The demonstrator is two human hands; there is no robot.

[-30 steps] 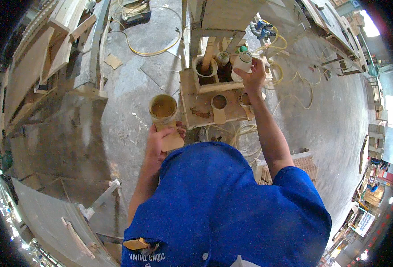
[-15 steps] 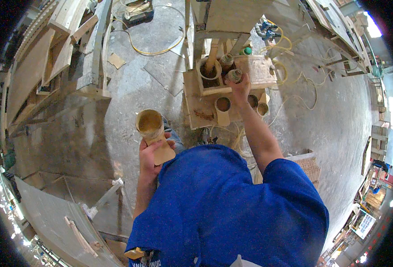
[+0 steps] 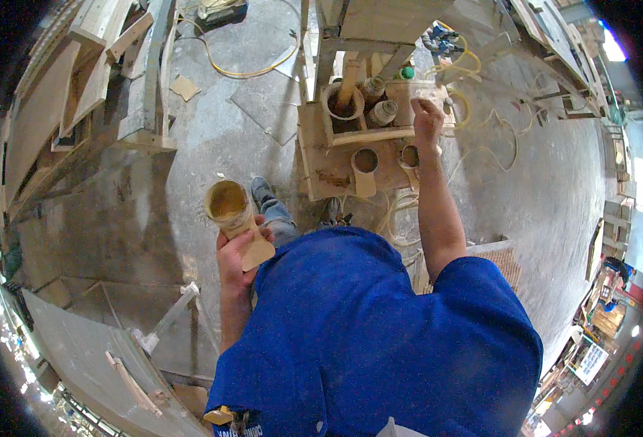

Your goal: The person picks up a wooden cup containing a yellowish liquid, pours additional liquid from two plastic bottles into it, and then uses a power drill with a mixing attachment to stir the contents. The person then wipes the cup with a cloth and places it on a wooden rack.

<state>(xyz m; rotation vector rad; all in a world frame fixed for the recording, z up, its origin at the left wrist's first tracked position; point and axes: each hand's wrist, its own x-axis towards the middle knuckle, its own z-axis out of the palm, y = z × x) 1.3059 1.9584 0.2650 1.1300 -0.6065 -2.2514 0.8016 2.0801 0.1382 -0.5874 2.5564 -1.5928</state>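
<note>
My left hand (image 3: 235, 255) is wrapped round the flat, pale wooden handle of a cup (image 3: 228, 202), with yellowish-brown stuff inside it. It is held out over the floor at the left. My right hand (image 3: 428, 122) hovers at the right part of a low wooden box (image 3: 365, 136), fingers curled in; anything between them is hidden. Left of that hand, a clear jar (image 3: 383, 112) and another jar (image 3: 373, 87) stand in the box, beside a pot (image 3: 334, 116) with a wooden stick in it. Two handled cups, one in the middle (image 3: 365, 162) and one partly behind my forearm (image 3: 409, 156), rest on the board before the box.
A bottle with a green cap (image 3: 407, 73) is behind the box. Yellow hose (image 3: 252, 74) loops over the concrete floor, and more hose lies coiled by the board. Wooden frames (image 3: 143, 109) stand at the left, a grey panel (image 3: 92, 349) at the lower left.
My right hand has let go of the clear jar, which now stands in the box, and has moved right. The left hand with its cup has shifted slightly left.
</note>
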